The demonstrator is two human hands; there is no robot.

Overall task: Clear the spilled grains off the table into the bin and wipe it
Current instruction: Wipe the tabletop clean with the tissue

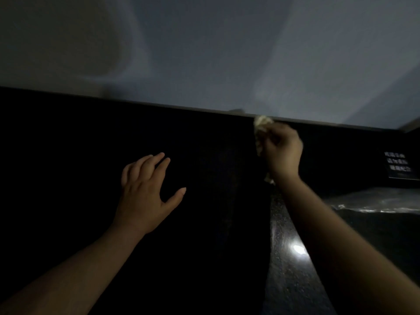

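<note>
Glossy plastic sheeting lies at the right edge; what it lines or holds cannot be made out. The right hand is closed round a pale, crumpled cloth at the far edge of the dark, speckled table, against the wall. The left hand is spread wide over the table, holding nothing.

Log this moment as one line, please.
right hand: grips crumpled pale cloth | left hand: open, empty | dark speckled tabletop: shows glare
</note>
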